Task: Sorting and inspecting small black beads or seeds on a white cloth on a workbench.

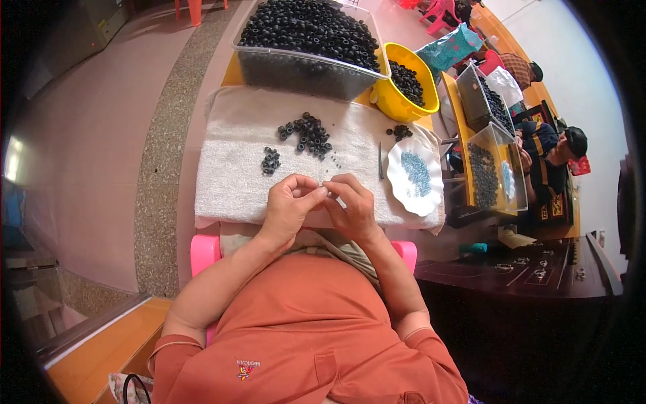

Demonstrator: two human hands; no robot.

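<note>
My left hand and my right hand meet above the near part of a white towel. Thumbs and fingertips of both are pinched together around something too small to make out. Just beyond them, a few tiny pale bits lie on the cloth. Farther off is a loose heap of small black ring-shaped parts, with a smaller cluster of black parts to its left. To the right of my hands, a white scalloped plate carries many tiny light-blue pieces. Beside it lies a thin dark tool.
A clear plastic tub heaped with black parts stands at the towel's far edge. Right of it sits a yellow basin with more. A few black pieces lie beyond the plate. Farther right, another person sits by clear bins.
</note>
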